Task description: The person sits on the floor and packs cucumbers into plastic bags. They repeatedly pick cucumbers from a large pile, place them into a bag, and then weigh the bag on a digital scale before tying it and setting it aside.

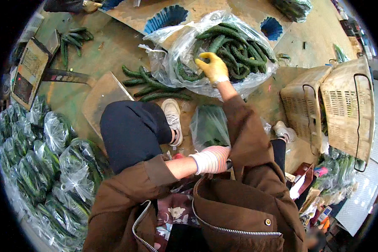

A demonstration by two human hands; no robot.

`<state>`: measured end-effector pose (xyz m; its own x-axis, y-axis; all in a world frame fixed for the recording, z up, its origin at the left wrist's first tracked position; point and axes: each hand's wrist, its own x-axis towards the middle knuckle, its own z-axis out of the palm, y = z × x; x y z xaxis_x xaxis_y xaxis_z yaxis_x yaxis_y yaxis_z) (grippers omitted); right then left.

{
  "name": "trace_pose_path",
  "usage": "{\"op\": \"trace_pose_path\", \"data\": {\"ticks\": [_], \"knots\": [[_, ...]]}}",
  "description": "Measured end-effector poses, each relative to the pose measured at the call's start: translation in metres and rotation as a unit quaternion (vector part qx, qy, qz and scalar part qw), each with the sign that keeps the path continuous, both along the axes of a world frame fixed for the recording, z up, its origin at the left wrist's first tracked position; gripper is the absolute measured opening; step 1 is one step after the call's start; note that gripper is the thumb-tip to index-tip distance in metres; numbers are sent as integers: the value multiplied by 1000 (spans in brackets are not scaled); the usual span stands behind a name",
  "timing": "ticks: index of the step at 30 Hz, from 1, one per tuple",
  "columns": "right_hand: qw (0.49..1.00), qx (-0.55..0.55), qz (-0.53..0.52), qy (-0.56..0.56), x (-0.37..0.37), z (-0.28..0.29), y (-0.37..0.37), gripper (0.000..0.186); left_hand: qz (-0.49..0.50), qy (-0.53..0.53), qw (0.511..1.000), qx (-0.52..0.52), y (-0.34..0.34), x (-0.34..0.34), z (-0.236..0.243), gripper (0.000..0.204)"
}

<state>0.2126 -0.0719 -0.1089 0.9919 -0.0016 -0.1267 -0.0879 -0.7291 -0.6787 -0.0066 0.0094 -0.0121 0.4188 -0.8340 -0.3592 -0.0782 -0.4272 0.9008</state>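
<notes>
My right hand [214,69], in a yellow glove, reaches over a large clear plastic sack [178,63] of dark green cucumbers [243,54]. Its thumb and forefinger are spread apart beside the cucumbers, with nothing seen between them. Close to my lap, my left hand [212,159] wears a white glove with pink and orange stripes. Its fingers are closed on the edge of a smaller clear plastic bag [209,126], which hangs between my legs with something dark green low inside. Several loose cucumbers [149,86] lie on the floor left of the sack.
A scale with a flat metal plate [103,98] and a display [28,75] stands at left. Bagged cucumbers [50,168] are piled at lower left. Plastic crates [348,105] stand at right. Blue fluted shapes [166,19] flank the sack; a co-worker's hand [90,6] shows at upper left.
</notes>
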Motion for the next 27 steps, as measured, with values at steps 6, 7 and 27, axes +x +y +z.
{"op": "trace_pose_path", "data": {"ticks": [6, 7, 27], "knots": [[925, 374, -49, -37, -37, 66, -93, 56, 6, 21, 999, 30, 2, 7, 24, 33], [941, 337, -35, 20, -30, 77, -105, 52, 7, 25, 999, 27, 2, 7, 24, 34], [969, -211, -116, 53, 56, 18, -111, 33, 37, 0, 999, 4, -12, 8, 7, 39]]}}
